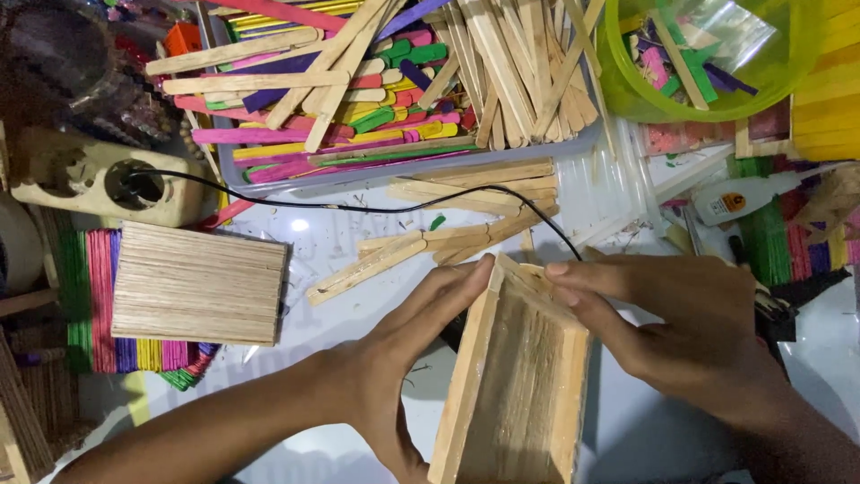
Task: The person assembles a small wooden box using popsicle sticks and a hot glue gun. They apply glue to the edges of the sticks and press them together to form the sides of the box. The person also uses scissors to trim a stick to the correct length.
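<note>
Down at the near edge of the white table [627,430], your two hands bracket an open box of plain craft sticks [515,385]. Your left hand [394,358] lies along the box's left wall, fingers stretched flat, fingertips touching its far left corner; not closed around anything, just pressed against the wood. Your right hand [690,332] comes in from the right, fingers curled over the far right corner and rim, thumb side hidden. Box sits between both palms, tilted slightly, long axis running away from you.

Left of it, well apart: flat panel of plain sticks [197,282] resting on a striped coloured stick mat [90,305]. Beyond the box, loose sticks [448,237] under a black cable [358,206]. Farther back, a grey tray of mixed coloured sticks [385,81], a green bowl [708,63], and a glue bottle [743,197] to the right.
</note>
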